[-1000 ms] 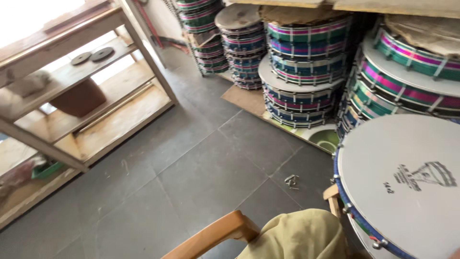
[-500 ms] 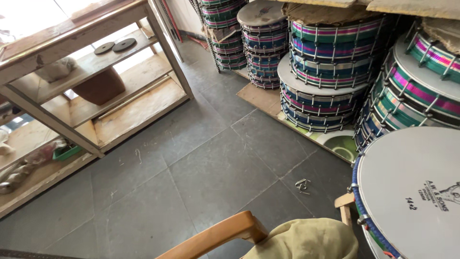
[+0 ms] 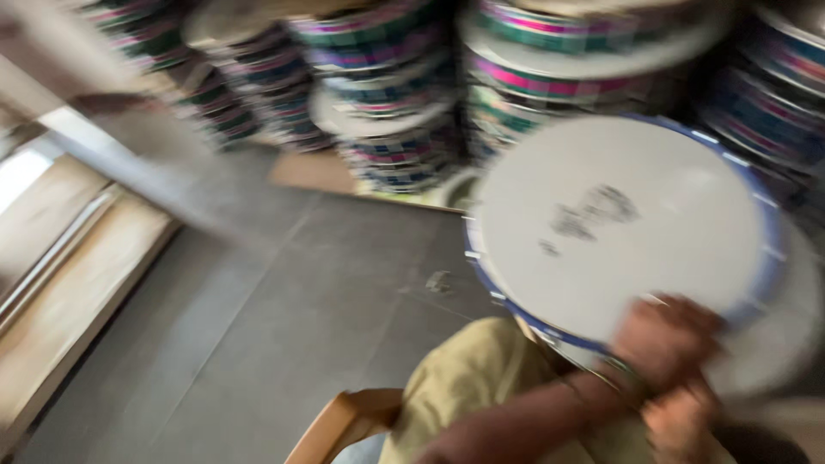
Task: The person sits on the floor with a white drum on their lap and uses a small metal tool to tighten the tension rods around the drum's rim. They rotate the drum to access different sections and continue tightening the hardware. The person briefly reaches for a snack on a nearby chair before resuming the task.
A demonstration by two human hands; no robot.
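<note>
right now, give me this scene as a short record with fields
held thing: white-headed drum with a blue rim, tilted toward the camera
hands: two hands at the drum's lower right edge, one hand on the rim, the other hand just below it; blur hides which is left or right and how each grip closes
behind: stacks of drums with pink, green and blue bands
floor: dark grey tiles, small metal piece lying on them
left side: wooden shelf unit
bottom: wooden chair back
image quality: heavy motion blur
</note>
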